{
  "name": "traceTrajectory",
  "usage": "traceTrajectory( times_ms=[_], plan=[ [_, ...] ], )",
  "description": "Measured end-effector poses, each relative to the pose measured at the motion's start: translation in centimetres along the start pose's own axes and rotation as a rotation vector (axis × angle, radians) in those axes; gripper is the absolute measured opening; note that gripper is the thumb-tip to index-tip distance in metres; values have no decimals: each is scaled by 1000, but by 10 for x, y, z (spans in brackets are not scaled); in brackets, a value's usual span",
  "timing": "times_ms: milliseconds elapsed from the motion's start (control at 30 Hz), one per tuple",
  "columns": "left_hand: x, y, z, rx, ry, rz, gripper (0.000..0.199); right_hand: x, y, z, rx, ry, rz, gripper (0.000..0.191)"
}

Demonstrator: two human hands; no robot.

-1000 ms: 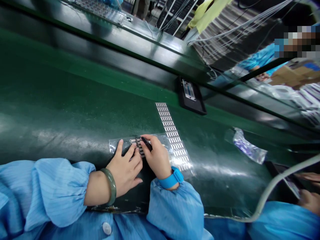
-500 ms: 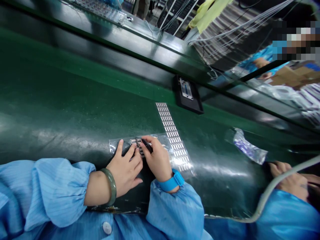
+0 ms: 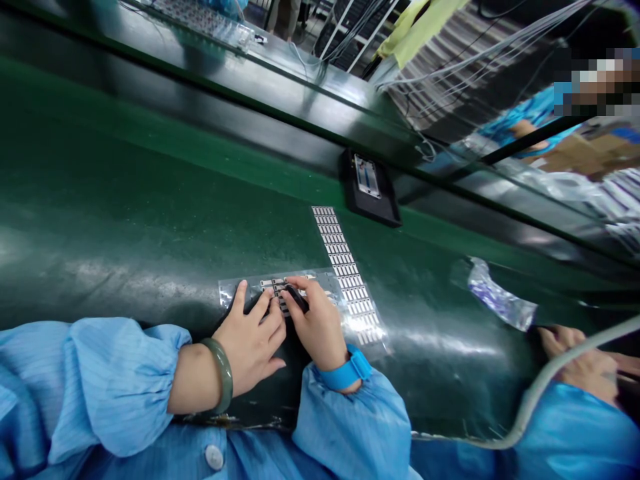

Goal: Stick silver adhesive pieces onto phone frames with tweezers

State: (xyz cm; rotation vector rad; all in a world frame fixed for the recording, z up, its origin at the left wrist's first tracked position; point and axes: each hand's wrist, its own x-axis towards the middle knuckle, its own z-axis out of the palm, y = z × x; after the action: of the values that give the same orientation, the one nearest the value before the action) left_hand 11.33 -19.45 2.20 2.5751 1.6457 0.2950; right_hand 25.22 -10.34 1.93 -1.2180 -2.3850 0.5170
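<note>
My left hand point(image 3: 255, 333) lies with fingers spread on a clear plastic sheet point(image 3: 229, 289) on the green surface. Several small white-and-black pieces point(image 3: 270, 283) show on that sheet by its fingertips. A small dark object point(image 3: 299, 298), its kind not clear, is pinched between the thumb and fingers of my right hand point(image 3: 320, 327), just over the same sheet. Under the right end of this sheet runs a long strip of stickers point(image 3: 345, 257), printed in rows of white pieces with dark marks. My right fingers partly hide the pieces beneath them.
Beyond the strip, a black tray point(image 3: 390, 207) bears a metal-framed part point(image 3: 367, 177). A crumpled clear bag point(image 3: 497, 293) lies to the right, near a co-worker's hand point(image 3: 583, 363). A pale hose point(image 3: 540, 393) curves along the near right edge. Metal rails point(image 3: 280, 100) border the far side.
The black tray has shifted slightly left. My right hand has moved a little towards me and right, with the dark object still pinched. The left hand stays in place.
</note>
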Motion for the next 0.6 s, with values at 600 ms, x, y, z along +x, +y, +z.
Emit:
traceTrajectory(
  times_ms=[600],
  plan=[
    [0,-1,0,15,5,0,54,-4,-2,1,-23,25,46,18]
  ],
)
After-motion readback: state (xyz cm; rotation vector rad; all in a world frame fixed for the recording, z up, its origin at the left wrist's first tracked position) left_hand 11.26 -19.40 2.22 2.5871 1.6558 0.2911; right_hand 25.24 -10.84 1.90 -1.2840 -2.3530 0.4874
